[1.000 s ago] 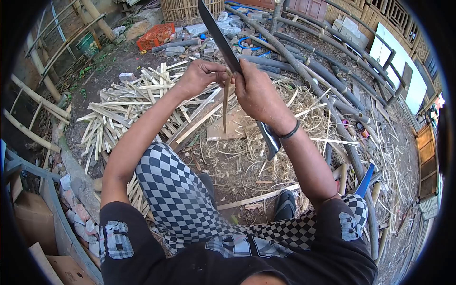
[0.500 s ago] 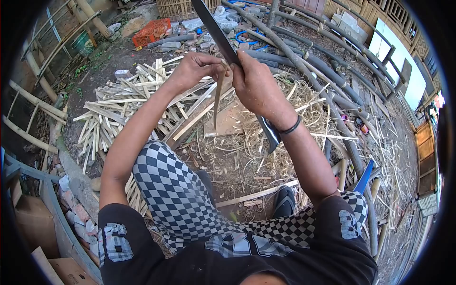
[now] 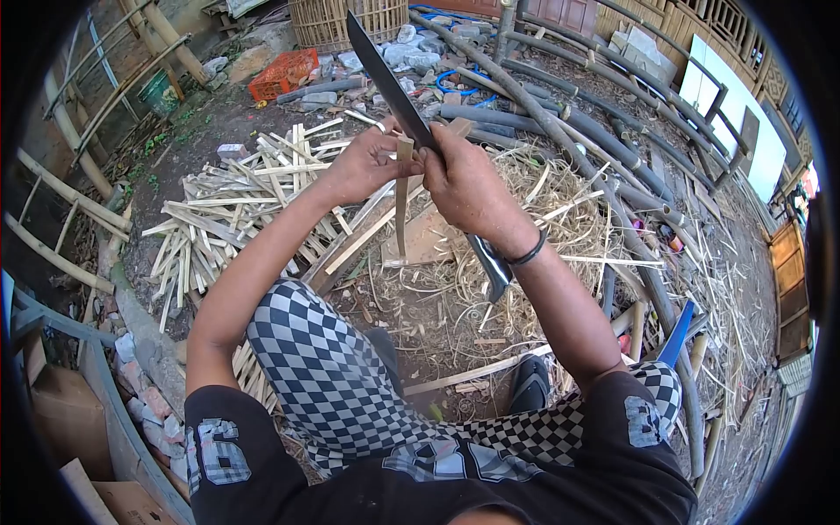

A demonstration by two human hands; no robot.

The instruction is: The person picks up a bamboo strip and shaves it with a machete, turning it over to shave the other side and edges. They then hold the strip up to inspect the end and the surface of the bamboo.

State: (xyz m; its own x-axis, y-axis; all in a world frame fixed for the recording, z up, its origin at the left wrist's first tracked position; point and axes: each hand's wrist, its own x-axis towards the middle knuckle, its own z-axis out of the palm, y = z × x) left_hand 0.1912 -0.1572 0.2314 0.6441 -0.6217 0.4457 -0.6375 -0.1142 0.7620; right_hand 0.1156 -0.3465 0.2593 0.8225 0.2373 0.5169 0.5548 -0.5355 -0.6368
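Note:
A long dark machete (image 3: 391,86) slants up and away, its blade tip toward the top of the view. My right hand (image 3: 471,179) is closed round it near the base of the blade, and the handle end shows below my wrist. Close by on the left, my left hand (image 3: 357,168) pinches a thin bamboo strip (image 3: 401,214) near its upper end. The strip hangs almost straight down, and its top lies right beside the blade and my right thumb. Below my hands is a flat wooden board (image 3: 418,238) among curled shavings (image 3: 472,289).
Split bamboo strips (image 3: 219,210) lie heaped at the left. Bamboo poles (image 3: 604,131) stretch across the right and back. An orange crate (image 3: 284,74) and a woven basket (image 3: 337,22) stand behind. My checkered knees frame the work spot, with a sandal (image 3: 529,385) on the ground.
My left fingers have shifted on the strip, some now lifted, and the strip's upper end sits lower. The blade stays raised in my right hand. The whole view has shifted slightly.

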